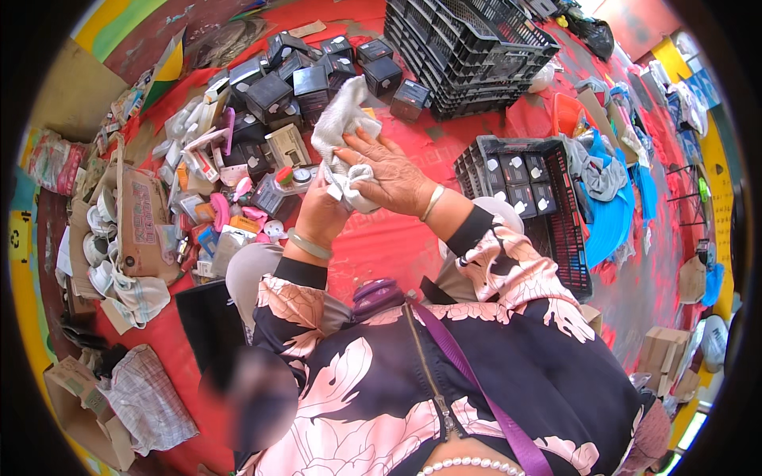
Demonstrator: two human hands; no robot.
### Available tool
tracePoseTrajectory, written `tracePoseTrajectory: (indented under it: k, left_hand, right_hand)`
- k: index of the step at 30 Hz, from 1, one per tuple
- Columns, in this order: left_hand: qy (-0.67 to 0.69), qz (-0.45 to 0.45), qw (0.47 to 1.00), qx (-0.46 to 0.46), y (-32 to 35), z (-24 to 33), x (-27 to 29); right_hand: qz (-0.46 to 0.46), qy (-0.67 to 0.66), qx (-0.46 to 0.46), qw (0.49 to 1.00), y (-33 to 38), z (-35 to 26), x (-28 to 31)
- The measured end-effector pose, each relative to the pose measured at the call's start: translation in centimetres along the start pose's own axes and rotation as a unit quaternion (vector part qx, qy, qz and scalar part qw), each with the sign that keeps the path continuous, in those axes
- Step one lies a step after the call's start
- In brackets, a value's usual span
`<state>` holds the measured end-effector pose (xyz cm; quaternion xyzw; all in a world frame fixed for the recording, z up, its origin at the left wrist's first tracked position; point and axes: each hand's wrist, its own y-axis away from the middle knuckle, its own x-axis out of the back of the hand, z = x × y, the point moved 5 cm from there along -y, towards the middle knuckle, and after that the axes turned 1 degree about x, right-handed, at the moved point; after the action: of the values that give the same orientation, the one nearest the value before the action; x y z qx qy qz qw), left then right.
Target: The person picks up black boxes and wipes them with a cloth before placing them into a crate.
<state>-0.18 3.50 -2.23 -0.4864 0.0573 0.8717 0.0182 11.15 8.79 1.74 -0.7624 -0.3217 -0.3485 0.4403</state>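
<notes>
A crumpled white cloth [340, 119] is bunched up between my two hands, above the red floor covering. My right hand [390, 173] lies across the cloth with its fingers pressed over it, and a fold bulges out beside the palm. Below and to the left, my left hand [321, 213] grips the lower part of the cloth; most of its fingers are hidden. Whether something else is wrapped inside, I cannot tell. Just beyond the cloth lies a heap of small black boxes [268, 97]. A clear round container with a red lid [284, 176] is close to my left hand.
Stacked black crates [468, 59] stand at the far right of the heap. Another black crate [565, 246], partly filled with black boxes, sits to my right. Mixed small goods [218, 208] spread out on the left, beside a cardboard box [143, 222] with white rolls.
</notes>
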Motion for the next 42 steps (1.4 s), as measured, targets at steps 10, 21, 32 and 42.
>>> tracePoseTrajectory:
  k: [10, 21, 32, 42]
  left_hand:
    - [-0.061, -0.043, 0.993, 0.088, 0.8, -2.9, -1.0]
    - [0.057, -0.046, 0.997, -0.018, 0.3, -0.6, -0.9]
    - [-0.515, 0.241, 0.795, -0.211, -1.0, -2.9, 3.3]
    - [-0.096, 0.140, 0.985, 0.025, -0.8, -3.8, 2.1]
  right_hand:
    - [0.116, -0.042, -0.311, 0.942, 0.2, 7.8, 1.4]
    - [0.175, -0.732, -0.327, 0.572, 1.4, 9.3, 0.0]
    - [0.141, -0.658, -0.417, 0.610, 1.7, 5.2, -4.0]
    - [0.249, -0.511, -0.440, 0.696, 2.7, 8.4, -2.3]
